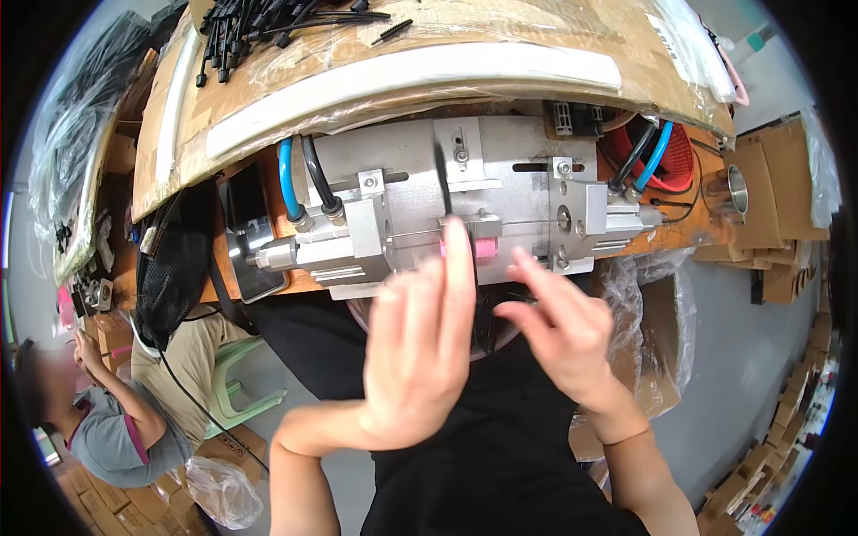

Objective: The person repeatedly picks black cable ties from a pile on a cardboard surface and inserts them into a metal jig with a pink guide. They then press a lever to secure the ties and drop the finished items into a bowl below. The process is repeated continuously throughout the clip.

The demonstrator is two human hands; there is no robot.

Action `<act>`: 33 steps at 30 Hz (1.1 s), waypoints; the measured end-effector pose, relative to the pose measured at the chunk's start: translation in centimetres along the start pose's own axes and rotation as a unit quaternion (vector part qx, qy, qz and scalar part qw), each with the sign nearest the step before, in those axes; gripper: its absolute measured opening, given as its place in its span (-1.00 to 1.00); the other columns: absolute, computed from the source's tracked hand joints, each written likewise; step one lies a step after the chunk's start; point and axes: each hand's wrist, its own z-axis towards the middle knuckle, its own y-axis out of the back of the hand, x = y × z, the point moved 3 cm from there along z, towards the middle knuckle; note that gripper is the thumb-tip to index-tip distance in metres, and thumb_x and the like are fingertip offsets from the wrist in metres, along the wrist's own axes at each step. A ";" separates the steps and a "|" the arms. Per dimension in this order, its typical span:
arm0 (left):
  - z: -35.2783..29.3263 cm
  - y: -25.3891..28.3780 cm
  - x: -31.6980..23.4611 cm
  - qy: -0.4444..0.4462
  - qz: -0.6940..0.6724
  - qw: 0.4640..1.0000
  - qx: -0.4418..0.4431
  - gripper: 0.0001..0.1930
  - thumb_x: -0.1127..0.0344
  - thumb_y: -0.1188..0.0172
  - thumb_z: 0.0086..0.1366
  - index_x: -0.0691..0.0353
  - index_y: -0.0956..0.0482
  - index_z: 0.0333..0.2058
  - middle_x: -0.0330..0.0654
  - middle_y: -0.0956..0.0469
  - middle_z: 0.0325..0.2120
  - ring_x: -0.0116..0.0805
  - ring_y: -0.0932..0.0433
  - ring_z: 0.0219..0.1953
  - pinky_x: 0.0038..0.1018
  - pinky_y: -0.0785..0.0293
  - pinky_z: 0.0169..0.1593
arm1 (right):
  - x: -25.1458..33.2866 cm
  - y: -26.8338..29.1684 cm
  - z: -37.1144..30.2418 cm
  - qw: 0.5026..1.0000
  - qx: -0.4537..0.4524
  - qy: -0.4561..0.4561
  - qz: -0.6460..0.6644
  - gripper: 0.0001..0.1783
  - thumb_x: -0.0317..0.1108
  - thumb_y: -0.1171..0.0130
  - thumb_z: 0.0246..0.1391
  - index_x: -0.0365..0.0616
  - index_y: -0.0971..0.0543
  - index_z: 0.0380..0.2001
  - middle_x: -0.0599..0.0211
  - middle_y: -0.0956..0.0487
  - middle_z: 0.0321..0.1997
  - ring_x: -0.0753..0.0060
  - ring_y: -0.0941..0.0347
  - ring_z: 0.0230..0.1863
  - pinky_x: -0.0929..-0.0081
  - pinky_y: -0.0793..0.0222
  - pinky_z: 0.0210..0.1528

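My left hand (416,348) is over the near side of a metal clamping fixture (411,179), fingers stretched out and its thumb hidden. Its index fingertip meets the lower end of a slim black rod (443,179) that lies across the plate; whether it presses on the rod I cannot tell. Just beside that finger a pink block (485,247) sits at the fixture's centre. My right hand (567,330) hovers at the near right of the fixture, thumb and index finger apart with nothing seen between them. Dark material shows between the hands, too unclear to name.
Metal cylinders with blue (287,179) and black hoses flank the fixture. Behind stands a cardboard-covered shelf (357,107) bearing several black knobbed rods (259,27). A phone (255,232) lies left, a red basket (666,156) right. Another person (125,429) sits at lower left.
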 end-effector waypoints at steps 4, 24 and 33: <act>-2.9 -3.2 -1.5 -0.022 0.005 0.995 0.102 -0.36 0.53 -0.14 0.04 0.52 -0.36 0.19 -0.13 -0.42 -0.24 -0.28 -0.45 -0.23 -0.48 -0.46 -0.12 | -0.4 2.5 0.1 0.995 -0.020 -0.089 0.047 -0.52 -0.51 -0.33 0.06 -0.28 -0.55 0.09 0.23 -0.70 -0.23 0.75 -0.33 -0.58 0.75 -0.19 -0.57; 14.2 2.5 16.2 -0.040 0.038 0.996 -0.074 -0.68 0.68 -0.08 0.11 0.22 -0.61 -0.19 -0.11 -0.51 -0.25 -0.08 -0.44 -0.09 -0.30 -0.41 0.02 | -1.6 3.4 22.3 0.933 -0.092 0.270 -0.221 -0.83 -0.49 -0.17 0.14 -0.21 -0.63 -0.19 0.21 -0.65 -0.24 0.05 -0.56 -0.20 0.36 -0.46 -0.15; 14.5 1.6 17.9 -0.108 -0.037 0.993 0.018 -0.84 0.53 -0.25 0.14 0.25 -0.54 -0.28 -0.17 -0.51 -0.32 -0.09 -0.44 -0.14 -0.31 -0.36 -0.03 | -0.6 -0.1 27.7 0.886 0.167 0.384 -0.198 -0.75 -0.50 -0.24 -0.01 -0.15 -0.62 -0.19 0.20 -0.58 -0.19 0.09 -0.53 -0.16 0.26 -0.47 -0.13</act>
